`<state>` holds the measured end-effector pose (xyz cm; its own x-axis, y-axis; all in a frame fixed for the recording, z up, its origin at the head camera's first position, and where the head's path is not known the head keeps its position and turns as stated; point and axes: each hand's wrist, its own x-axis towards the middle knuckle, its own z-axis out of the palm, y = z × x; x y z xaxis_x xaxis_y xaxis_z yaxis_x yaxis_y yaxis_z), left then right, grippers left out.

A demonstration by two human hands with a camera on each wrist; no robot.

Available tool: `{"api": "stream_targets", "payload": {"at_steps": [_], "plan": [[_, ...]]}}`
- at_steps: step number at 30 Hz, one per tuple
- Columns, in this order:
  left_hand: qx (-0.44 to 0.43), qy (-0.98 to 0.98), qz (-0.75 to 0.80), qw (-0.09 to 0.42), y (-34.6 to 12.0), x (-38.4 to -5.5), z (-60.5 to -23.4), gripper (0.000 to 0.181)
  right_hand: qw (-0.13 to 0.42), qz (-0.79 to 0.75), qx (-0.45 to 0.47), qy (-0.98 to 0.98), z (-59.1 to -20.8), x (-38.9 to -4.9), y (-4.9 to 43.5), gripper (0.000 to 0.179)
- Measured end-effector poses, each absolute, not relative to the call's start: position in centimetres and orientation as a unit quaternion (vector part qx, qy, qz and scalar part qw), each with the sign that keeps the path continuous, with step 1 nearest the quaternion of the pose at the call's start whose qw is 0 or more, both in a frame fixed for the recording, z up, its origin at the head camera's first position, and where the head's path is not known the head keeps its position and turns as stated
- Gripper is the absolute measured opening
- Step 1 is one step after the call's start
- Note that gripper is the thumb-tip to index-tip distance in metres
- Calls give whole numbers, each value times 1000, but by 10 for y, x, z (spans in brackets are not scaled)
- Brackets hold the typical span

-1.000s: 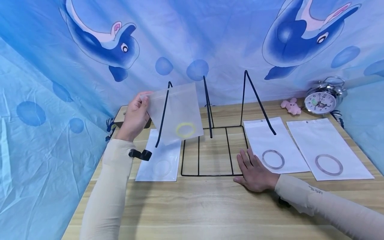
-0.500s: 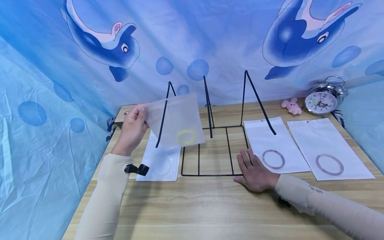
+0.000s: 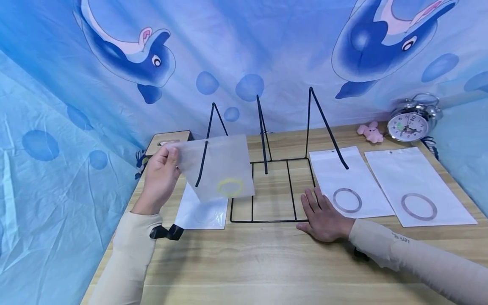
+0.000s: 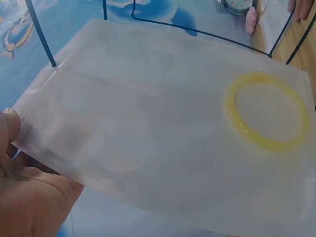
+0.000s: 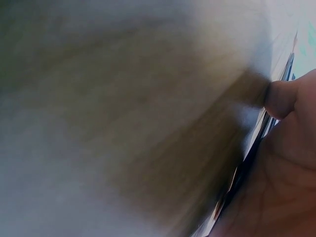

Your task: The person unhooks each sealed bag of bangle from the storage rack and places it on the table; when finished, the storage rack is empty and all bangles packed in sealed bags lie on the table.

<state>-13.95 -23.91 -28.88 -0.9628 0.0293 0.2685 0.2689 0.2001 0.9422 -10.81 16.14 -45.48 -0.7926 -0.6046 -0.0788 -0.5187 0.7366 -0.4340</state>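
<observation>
My left hand (image 3: pixel 158 180) pinches the upper left corner of a translucent white bag (image 3: pixel 219 163), thumb on its face. Inside the bag shows a yellow ring (image 4: pixel 264 112), near its lower right in the head view. The bag hangs at the left prong of a black wire rack (image 3: pixel 289 188). That prong passes through it close to its top edge, its free end lying in front of the bag. My right hand (image 3: pixel 324 218) lies flat with straight fingers at the front right corner of the rack's base. Blur fills most of the right wrist view.
One white bag (image 3: pixel 206 218) lies left of the rack, partly covered by the held bag. Two more white bags (image 3: pixel 366 203) (image 3: pixel 434 178) with ring outlines lie at the right. Behind stand a wooden box (image 3: pixel 179 136), a pink toy (image 3: pixel 370 132) and an alarm clock (image 3: pixel 409 127).
My left hand has moved down and toward me, bringing the bag lower along the left prong toward its free end. My right hand has stayed put.
</observation>
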Motion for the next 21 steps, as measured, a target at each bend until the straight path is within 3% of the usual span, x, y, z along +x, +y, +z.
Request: {"api": "stream_targets", "payload": {"at_steps": [8, 14, 21], "plan": [[-117, -743, -653, 94, -242, -128, -292, 27, 99, -169, -301, 933, -470, -113, 164, 84], [-132, -743, -646, 120, -247, -117, -296, 23, 91, -169, -301, 934, -479, -117, 164, 86], [-160, -712, -676, 100, -250, -105, -296, 23, 111, -170, -291, 935, -459, -111, 159, 82]]}}
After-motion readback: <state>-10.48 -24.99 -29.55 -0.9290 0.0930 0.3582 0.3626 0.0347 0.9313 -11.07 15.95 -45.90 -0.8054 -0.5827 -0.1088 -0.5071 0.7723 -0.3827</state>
